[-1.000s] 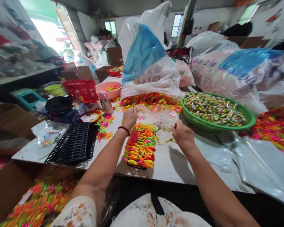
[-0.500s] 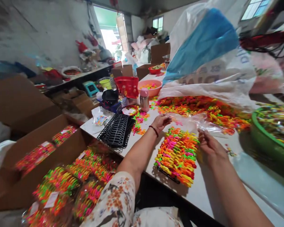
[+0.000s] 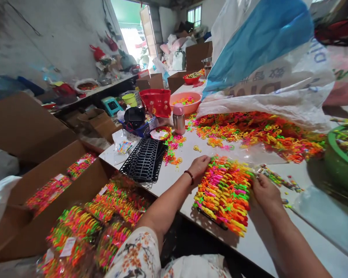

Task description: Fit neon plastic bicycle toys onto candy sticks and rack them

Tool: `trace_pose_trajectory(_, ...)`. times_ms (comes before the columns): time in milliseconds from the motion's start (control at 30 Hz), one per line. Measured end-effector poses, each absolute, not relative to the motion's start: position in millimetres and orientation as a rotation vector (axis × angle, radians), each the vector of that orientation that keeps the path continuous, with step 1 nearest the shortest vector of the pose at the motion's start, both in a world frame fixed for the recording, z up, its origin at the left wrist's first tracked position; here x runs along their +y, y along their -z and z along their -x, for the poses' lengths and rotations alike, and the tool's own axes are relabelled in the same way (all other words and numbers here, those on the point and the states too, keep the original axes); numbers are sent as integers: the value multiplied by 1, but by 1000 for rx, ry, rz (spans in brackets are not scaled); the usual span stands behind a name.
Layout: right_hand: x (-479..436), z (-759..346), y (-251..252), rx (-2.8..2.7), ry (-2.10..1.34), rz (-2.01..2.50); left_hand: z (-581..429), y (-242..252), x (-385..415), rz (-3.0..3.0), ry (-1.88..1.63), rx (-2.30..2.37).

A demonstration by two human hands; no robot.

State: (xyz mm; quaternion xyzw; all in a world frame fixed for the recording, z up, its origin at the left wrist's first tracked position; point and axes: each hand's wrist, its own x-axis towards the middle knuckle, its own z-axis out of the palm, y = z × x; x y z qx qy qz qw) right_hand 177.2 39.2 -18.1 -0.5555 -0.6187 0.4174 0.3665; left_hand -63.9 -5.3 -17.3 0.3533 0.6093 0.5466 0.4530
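Note:
A black rack filled with rows of bright plastic pieces in orange, yellow, green and pink lies at the white table's near edge. My left hand is closed at its far left corner. On the opposite side, my right hand pinches near the far right corner. Between them a thin clear plastic bag stretches around the far end of the rack; how far it covers the pieces is hard to see. Both hands appear to grip the bag's edges, though the fingertips are partly hidden.
Loose plastic pieces spill from a big white-and-blue sack. Empty black racks lie at left, near a pink-lidded flask. A cardboard box holds packed bundles. A green tub stands at right.
Both hands have come nearer, bringing the clear bag from beyond the rack onto its far end. The view has shifted slightly, and more small pieces show beside my right hand.

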Motion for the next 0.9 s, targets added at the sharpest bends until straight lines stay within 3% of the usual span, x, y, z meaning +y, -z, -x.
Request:
trace_pose_trajectory(167, 29, -178, -4, -2256, -678, 1542, 60, 15, -27, -830, -1329, 1589)
trace_pose_trajectory(267, 11, -173, -18, -2340, -624, 1490, 56, 9, -41, -809, -1365, 1577)
trace_pose_trajectory(467, -23, -174, -12, -2282, -895, 1549, 49, -4, -68, -706, -1462, 1404)
trace_pose_trajectory(667, -16, -181, 6, -1984, -907, 1492, 30, -5, -84, -481, -1549, 1203)
trace_pose_trajectory(900, -20, -166, 13, -1365, -1421, 1207, 19, 8, -84, -443, -1688, 1273)
